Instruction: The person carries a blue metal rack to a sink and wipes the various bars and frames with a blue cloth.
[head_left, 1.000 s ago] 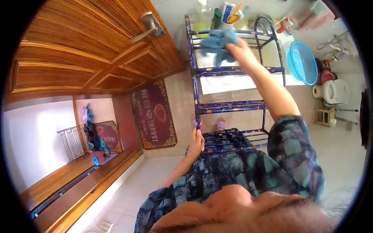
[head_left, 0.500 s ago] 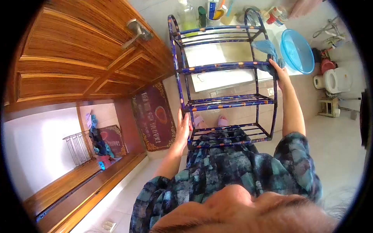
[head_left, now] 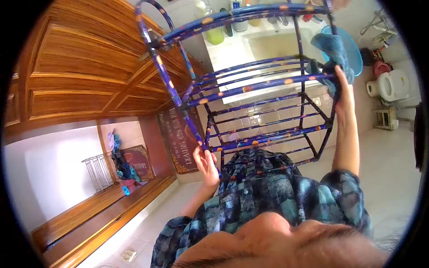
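Observation:
Between my hands is a tiered metal shelf rack (head_left: 246,89), dark blue with orange and white speckles, raised and tilted in front of my body. My left hand (head_left: 207,165) closes on its lower left post. On the opposite side, my right hand (head_left: 344,91) grips the right post; its fingers are partly hidden behind the tube. A wet-looking blue cloth (head_left: 331,48) hangs over the rack's right side, just above my right hand. Whether that hand also pinches part of the cloth is hard to see.
Behind the rack is a white washbasin counter (head_left: 223,53) with a green pump bottle (head_left: 214,35) and other toiletries. A light blue basin (head_left: 355,51) sits at its right end. A wooden door (head_left: 85,67) and floor mat (head_left: 176,138) are left; a toilet (head_left: 393,85) and small stool (head_left: 383,118) right.
The rack has come up closer to my head and tilted, so its top now spreads wider. My left hand is lower on it; the right hand and cloth have shifted right.

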Action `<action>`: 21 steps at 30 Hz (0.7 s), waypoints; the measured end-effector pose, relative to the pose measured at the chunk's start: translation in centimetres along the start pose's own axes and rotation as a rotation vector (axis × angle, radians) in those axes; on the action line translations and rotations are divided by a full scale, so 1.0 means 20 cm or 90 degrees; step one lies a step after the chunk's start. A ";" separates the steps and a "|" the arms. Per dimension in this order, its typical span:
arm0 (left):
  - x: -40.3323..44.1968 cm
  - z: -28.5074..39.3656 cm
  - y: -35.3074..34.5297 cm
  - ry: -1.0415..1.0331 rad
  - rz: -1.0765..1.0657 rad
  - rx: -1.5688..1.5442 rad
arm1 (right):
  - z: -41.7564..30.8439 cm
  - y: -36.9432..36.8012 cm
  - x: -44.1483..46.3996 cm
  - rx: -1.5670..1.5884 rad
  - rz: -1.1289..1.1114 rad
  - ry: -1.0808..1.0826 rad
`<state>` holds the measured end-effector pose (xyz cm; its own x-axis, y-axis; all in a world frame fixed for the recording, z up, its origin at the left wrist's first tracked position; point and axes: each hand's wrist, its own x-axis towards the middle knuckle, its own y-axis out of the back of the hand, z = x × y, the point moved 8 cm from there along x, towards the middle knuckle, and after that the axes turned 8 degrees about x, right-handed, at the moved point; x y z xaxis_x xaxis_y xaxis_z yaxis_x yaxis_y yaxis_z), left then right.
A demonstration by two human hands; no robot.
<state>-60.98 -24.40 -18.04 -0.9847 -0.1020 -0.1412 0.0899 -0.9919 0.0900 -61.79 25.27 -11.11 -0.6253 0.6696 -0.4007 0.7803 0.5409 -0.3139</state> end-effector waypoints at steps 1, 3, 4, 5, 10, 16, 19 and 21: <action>0.00 0.05 0.01 -0.019 0.004 0.025 | -0.09 -0.05 -0.09 0.064 -0.021 0.073; 0.02 0.18 0.02 -0.065 0.016 0.089 | -0.19 0.01 -0.17 0.096 -0.015 0.128; 0.05 0.25 0.00 -0.092 0.023 0.127 | -0.24 0.03 -0.23 0.136 -0.009 0.156; 0.11 0.27 0.00 -0.129 0.001 0.148 | -0.29 0.02 -0.31 0.173 -0.007 0.187; 0.50 0.54 -0.21 -0.210 -0.078 0.205 | -0.33 0.07 -0.41 0.253 -0.076 0.289; 1.11 0.38 -0.40 -0.250 -0.104 0.346 | -0.12 -0.11 -0.70 0.281 -0.047 0.383; 1.41 0.17 -0.55 -0.169 -0.128 0.312 | 0.07 -0.24 -0.81 0.270 -0.017 0.397; 1.39 0.14 -0.67 -0.058 -0.218 0.194 | 0.24 -0.27 -0.78 0.147 -0.032 0.387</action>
<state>-89.94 -13.75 -20.32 -0.9604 0.2478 -0.1275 -0.2771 -0.8986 0.3401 -56.20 9.50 -7.31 -0.5005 0.8516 0.1557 0.6891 0.5007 -0.5239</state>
